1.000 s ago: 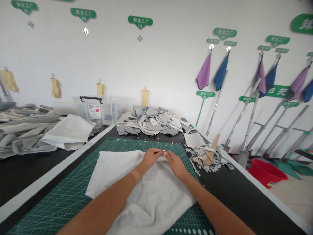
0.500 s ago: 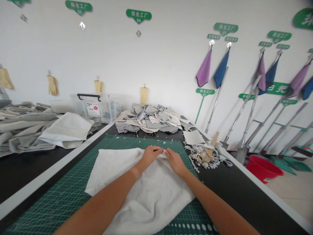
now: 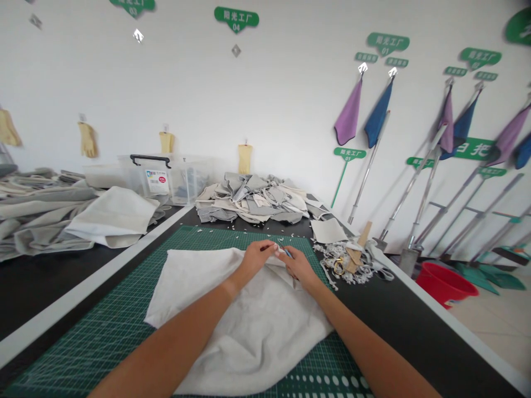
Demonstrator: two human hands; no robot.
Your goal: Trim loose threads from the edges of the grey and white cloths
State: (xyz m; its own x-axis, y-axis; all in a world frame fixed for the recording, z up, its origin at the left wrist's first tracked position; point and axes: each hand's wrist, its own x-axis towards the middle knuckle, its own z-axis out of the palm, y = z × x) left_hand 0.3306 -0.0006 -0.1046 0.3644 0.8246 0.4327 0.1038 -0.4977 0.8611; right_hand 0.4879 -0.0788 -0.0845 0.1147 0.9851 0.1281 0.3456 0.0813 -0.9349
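A large piece of off-white cloth (image 3: 265,331) lies loosely wrinkled over a green cutting mat (image 3: 136,287). At its far edge my left hand (image 3: 258,258) pinches the fabric between thumb and fingers. Close against it, almost fingertip to fingertip, my right hand (image 3: 299,265) is closed around a small tool (image 3: 287,252). Only a bluish, metal-looking bit of that tool shows, so its exact kind is hidden. A raised fold of the cloth runs beneath the right hand.
Behind the mat rises a heap of grey and cream fabric pieces (image 3: 253,199). Trimmings (image 3: 344,262) with cardboard bits lie at right. Stacked cloth (image 3: 41,215) and a clear plastic box (image 3: 157,179) stand at left. A red bucket (image 3: 446,282) is on the floor.
The bluish part of the small tool now shows at my right fingers, which have turned slightly. My left hand keeps its pinch on the cloth edge. The view has shifted a little.
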